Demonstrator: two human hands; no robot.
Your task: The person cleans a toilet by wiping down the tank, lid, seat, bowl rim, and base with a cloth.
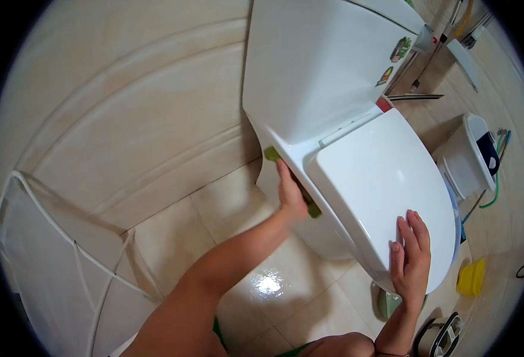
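Head camera: the left hand (291,193) grips a green cloth (314,210) against the outer side of the white toilet (309,71), below its closed lid (386,178), where the right hand (413,253) rests, fingers slightly spread.

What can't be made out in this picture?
All in the head view:
- Green item: cloth or sponge is unclear; the left hand covers its middle.
- Left fingers' grip: mostly hidden behind the hand itself.
- Right hand: palm hidden, facing down over the lid.
- Bowl interior: hidden by the closed lid.
- Tank: top cut off by the upper edge.
- Upper sticker: details too small.
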